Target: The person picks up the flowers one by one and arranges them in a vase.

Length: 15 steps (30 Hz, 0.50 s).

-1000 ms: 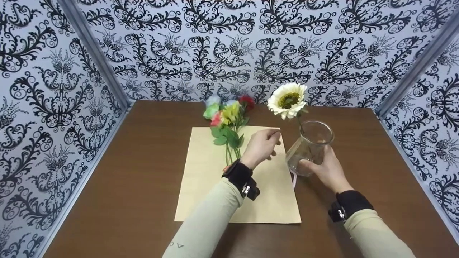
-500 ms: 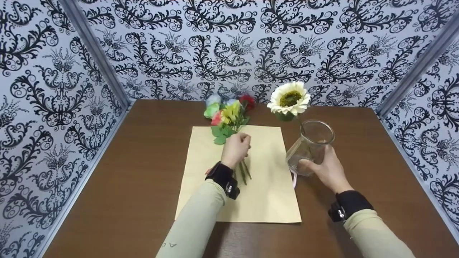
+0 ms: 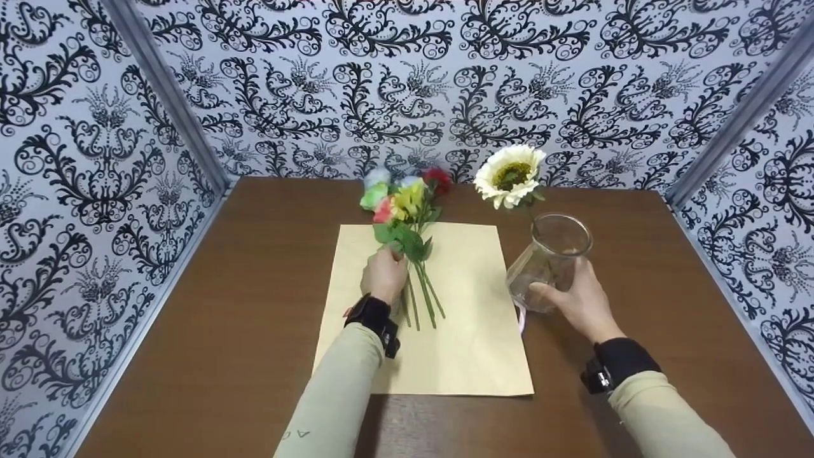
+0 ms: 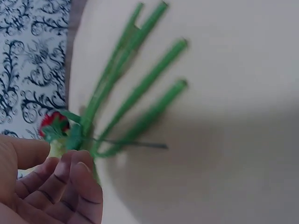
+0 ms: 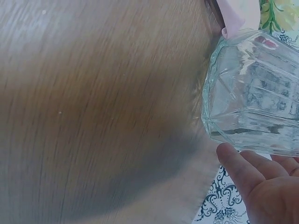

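Note:
On the paper (image 3: pixel 470 356) lies a bunch of flowers (image 3: pixel 407 202) with yellow, pink, red, green and pale blue heads. My left hand (image 3: pixel 385 275) is at the leaves, beside the green stems (image 3: pixel 425 296). In the left wrist view, that hand's loosely bent fingers (image 4: pixel 86 179) are close by the stems (image 4: pixel 145 88), with nothing visible between fingertips and thumb. My right hand (image 3: pixel 586 299) grips a clear glass vase (image 3: pixel 540 277), tilted in the head view. One white flower (image 3: pixel 510 175) with a yellow-green centre stands in the vase, its stem inside the mouth.
The brown tabletop (image 3: pixel 248 280) extends around the paper. Patterned walls (image 3: pixel 407 95) close off the back and both sides. A pink ribbon-like strip (image 3: pixel 521 318) lies beside the vase base, at the paper's right edge; the right wrist view shows this pink strip (image 5: pixel 238 16) too.
My left hand has moved left from beside the vase, past the stems, to the leaves. The white flower's head has swung slightly. My right hand and the vase stay in place.

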Tool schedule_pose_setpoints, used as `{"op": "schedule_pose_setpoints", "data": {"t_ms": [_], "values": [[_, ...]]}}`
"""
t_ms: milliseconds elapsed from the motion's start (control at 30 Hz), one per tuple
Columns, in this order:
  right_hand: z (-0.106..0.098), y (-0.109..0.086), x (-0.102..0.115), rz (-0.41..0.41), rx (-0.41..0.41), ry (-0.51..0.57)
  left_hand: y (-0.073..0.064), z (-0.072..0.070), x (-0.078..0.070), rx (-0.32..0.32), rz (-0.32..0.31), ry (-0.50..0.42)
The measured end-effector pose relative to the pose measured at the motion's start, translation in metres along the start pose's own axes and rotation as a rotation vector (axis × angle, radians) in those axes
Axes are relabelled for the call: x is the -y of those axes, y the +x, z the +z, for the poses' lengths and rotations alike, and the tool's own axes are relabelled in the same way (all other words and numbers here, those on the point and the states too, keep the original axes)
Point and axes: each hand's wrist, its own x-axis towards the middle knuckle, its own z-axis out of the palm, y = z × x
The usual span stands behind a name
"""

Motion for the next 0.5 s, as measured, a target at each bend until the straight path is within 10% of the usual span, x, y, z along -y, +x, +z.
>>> {"op": "schedule_pose_setpoints", "data": {"t_ms": [500], "values": [[-0.001, -0.001, 0.001, 0.03, 0.035, 0.023, -0.001, 0.013, 0.008, 0.06, 0.066, 0.055]]}}
